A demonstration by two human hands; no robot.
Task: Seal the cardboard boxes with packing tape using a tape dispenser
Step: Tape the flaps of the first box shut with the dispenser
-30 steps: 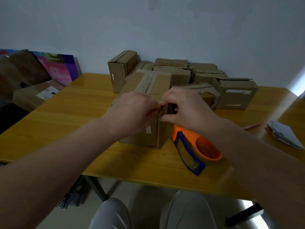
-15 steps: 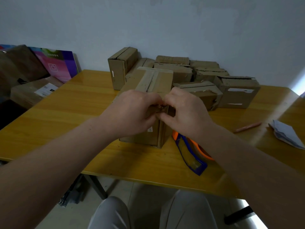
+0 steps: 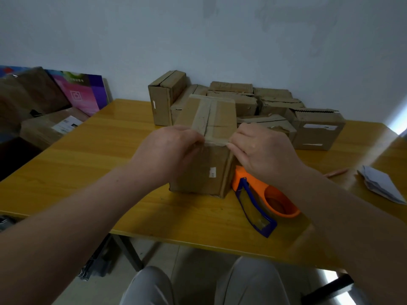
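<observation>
View from a head-worn camera, looking down at a yellow wooden table (image 3: 92, 155) set against a pale wall; a cardboard box (image 3: 204, 168) stands at the middle of the table, near the person's edge, its top seam covered by a lengthwise strip of packing tape (image 3: 208, 119); a shorter strip crosses the near top edge; the left hand (image 3: 174, 148) has its fingers curled tight onto that edge at the box's left corner; the right hand (image 3: 262, 148) does the same at the right corner, thumb and forefinger nipped together on the end of the tape; both bare forearms reach in from the lower corners; an orange and blue tape dispenser (image 3: 262, 194) lies on the table just to the right of the box, its orange end against the box's lower corner, with neither hand on it; behind the box, by the wall, sits a pile of worn cardboard boxes (image 3: 253, 100), one upright at the left and one with white labels at the right; a folded grey paper (image 3: 381, 186) and a pinkish pencil (image 3: 337, 172) lie far right; a bright pink and purple board (image 3: 81, 91) leans at the left; grey-trousered knees (image 3: 198, 285) show below.
</observation>
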